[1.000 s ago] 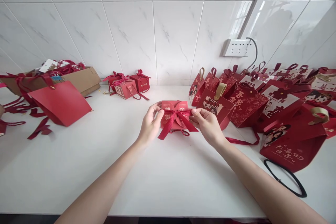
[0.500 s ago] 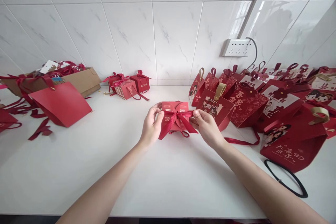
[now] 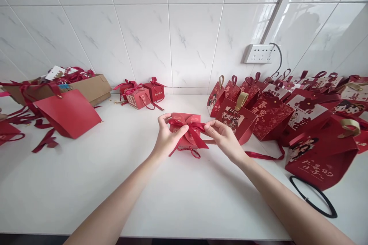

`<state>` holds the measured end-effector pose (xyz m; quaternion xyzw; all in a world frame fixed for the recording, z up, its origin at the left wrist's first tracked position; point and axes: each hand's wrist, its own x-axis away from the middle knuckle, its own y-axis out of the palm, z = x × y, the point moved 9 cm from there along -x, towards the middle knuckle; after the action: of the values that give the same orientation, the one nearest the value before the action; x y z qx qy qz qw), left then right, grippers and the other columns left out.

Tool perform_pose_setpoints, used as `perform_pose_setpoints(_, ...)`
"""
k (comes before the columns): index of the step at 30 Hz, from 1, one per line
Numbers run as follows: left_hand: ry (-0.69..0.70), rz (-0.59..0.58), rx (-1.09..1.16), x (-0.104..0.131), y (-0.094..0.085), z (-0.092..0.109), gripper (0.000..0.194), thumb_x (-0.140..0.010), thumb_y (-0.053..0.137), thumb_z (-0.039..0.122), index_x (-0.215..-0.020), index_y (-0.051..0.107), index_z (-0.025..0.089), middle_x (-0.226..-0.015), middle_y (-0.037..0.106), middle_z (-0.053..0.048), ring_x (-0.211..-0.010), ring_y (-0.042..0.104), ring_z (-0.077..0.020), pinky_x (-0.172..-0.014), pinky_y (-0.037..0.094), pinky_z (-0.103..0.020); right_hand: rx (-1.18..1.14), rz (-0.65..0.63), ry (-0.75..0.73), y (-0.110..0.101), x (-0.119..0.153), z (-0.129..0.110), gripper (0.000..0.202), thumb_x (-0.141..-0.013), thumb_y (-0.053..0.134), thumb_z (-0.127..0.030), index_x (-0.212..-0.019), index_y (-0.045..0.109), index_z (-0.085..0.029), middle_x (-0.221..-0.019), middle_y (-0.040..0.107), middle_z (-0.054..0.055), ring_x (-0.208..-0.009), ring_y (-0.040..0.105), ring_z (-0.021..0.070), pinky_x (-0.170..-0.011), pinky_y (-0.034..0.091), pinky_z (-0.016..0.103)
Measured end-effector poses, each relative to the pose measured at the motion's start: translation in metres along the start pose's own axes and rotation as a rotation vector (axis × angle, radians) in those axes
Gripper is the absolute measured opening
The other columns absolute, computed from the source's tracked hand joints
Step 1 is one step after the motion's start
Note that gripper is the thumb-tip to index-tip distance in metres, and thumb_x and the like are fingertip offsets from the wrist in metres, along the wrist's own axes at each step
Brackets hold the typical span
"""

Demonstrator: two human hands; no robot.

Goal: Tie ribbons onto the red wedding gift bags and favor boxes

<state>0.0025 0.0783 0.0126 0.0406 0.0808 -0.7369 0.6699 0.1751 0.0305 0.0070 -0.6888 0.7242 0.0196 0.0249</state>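
Observation:
A small red gift box (image 3: 186, 118) with gold print is at the middle of the white table, a red ribbon bow (image 3: 195, 132) across its top and a twisted red cord at its front. My left hand (image 3: 167, 134) grips the box's left side, its thumb pressed on the bow's knot. Between the thumb and fingers of my right hand (image 3: 222, 136) is the bow's right loop. The fingertips under the box are partly hidden.
Red printed bags (image 3: 270, 116) crowd the right side of the table (image 3: 184, 206), with a black ring (image 3: 313, 197) before them. Small red boxes (image 3: 139, 97) stand at the back. A cardboard box (image 3: 92, 88) of ribbons and a plain red bag (image 3: 70, 113) are left. Someone's fingertips show far left.
The box has shifted slightly left and tilted. My left thumb has moved from the bow's left loop onto its knot, and my right hand has moved a little left with the right loop.

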Motion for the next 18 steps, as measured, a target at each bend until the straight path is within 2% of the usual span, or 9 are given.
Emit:
perform_pose_setpoints(3,-0.016,0.001,-0.011,0.000,0.001,0.003,0.068,-0.067,0.074,0.032,-0.120,0.032,0.025,-0.127,0.049,-0.009,-0.116,0.053,-0.0227,-0.095,0.045,-0.037,0.066,-0.064,-0.097,0.006,0.001,-0.004,0.046,-0.073,0.069,-0.054,-0.102,0.052,-0.022,-0.122,0.057,0.010,-0.109,0.061,0.0268,-0.082,0.058,0.042)
perform_pose_setpoints(5,-0.023,-0.039,0.001,-0.001,0.003,0.002,0.070,-0.069,0.073,0.032,-0.124,0.031,0.026,-0.127,0.051,-0.009,-0.118,0.053,-0.0233,-0.098,0.044,-0.039,0.173,-0.093,-0.189,0.008,0.002,-0.006,0.070,-0.065,0.078,-0.050,-0.122,0.044,-0.026,-0.137,0.044,0.012,-0.122,0.052,0.0304,-0.086,0.056,0.044)
perform_pose_setpoints(8,-0.018,-0.079,0.020,-0.002,0.005,0.002,0.068,-0.069,0.073,0.032,-0.125,0.034,0.025,-0.126,0.053,-0.008,-0.118,0.053,-0.0236,-0.099,0.044,-0.039,0.358,-0.127,-0.263,0.012,0.002,-0.003,0.106,-0.060,0.082,-0.048,-0.145,0.022,-0.029,-0.148,0.028,0.015,-0.132,0.039,0.0340,-0.086,0.055,0.045)
perform_pose_setpoints(10,-0.015,-0.087,0.028,-0.002,0.004,0.001,0.067,-0.070,0.074,0.032,-0.123,0.034,0.026,-0.124,0.054,-0.007,-0.116,0.054,-0.0232,-0.098,0.045,-0.039,0.423,-0.163,-0.303,0.015,0.003,-0.001,0.116,-0.061,0.080,-0.049,-0.150,0.008,-0.031,-0.152,0.022,0.015,-0.133,0.036,0.0350,-0.083,0.056,0.045)
perform_pose_setpoints(13,-0.028,-0.116,0.065,0.000,0.006,0.002,0.065,-0.070,0.074,0.032,-0.120,0.033,0.026,-0.117,0.056,-0.006,-0.109,0.059,-0.0223,-0.093,0.048,-0.038,0.495,-0.202,-0.364,0.021,0.005,-0.002,0.125,-0.061,0.079,-0.051,-0.150,-0.005,-0.033,-0.154,0.019,0.015,-0.128,0.040,0.0342,-0.085,0.053,0.048)
perform_pose_setpoints(16,-0.057,-0.175,0.116,0.003,0.011,0.003,0.065,-0.068,0.075,0.032,-0.115,0.030,0.026,-0.110,0.058,-0.004,-0.100,0.063,-0.0214,-0.088,0.051,-0.039,0.529,-0.207,-0.347,0.022,0.006,-0.002,0.124,-0.064,0.077,-0.051,-0.150,-0.010,-0.033,-0.151,0.026,0.015,-0.120,0.048,0.0325,-0.087,0.051,0.051)
perform_pose_setpoints(18,-0.069,-0.199,0.126,0.005,0.013,0.004,0.067,-0.066,0.076,0.031,-0.112,0.028,0.026,-0.109,0.057,-0.004,-0.099,0.063,-0.0213,-0.088,0.050,-0.039,0.531,-0.199,-0.334,0.022,0.007,-0.004,0.119,-0.067,0.076,-0.050,-0.150,-0.008,-0.033,-0.150,0.027,0.015,-0.120,0.048,0.0321,-0.088,0.051,0.050)
